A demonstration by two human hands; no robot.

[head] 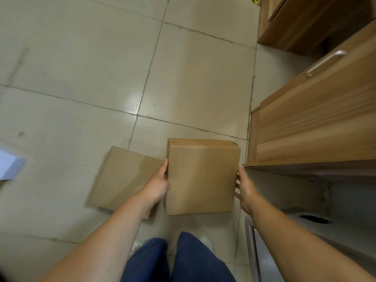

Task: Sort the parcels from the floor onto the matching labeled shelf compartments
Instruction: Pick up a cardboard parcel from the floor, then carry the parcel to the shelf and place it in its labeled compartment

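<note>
The left hand (157, 183) is pressed flat against the left side of a brown cardboard parcel (201, 178), with the thumb laid along the upper left edge and the fingers hidden behind the side wall. The right hand (245, 190) is set against the right side of the same parcel, its fingers spread and curled round the edge, so that the parcel is clamped between the two hands. Whether the parcel is lifted or resting on the floor (91, 68) cannot be told. Its top face is plain and closed, and no label can be read on it. Just beside it, to the left and partly covered by the left forearm, a second cardboard parcel (122, 176) is seen lying flat on the floor, turned at a slight angle. The floor is laid with pale, glossy tiles divided by dark joints. At the far left edge a small white object (9, 165) is partly in view, too blurred to be identified. To the right of the held parcel a wooden cabinet (317, 123) is placed, with a metal handle (325, 62) fixed on its front. Another wooden unit (301, 21) is seen beyond it. At the bottom of the view, legs in blue trousers (179, 259) and pale shoes (203, 239) are shown below the parcel.
</note>
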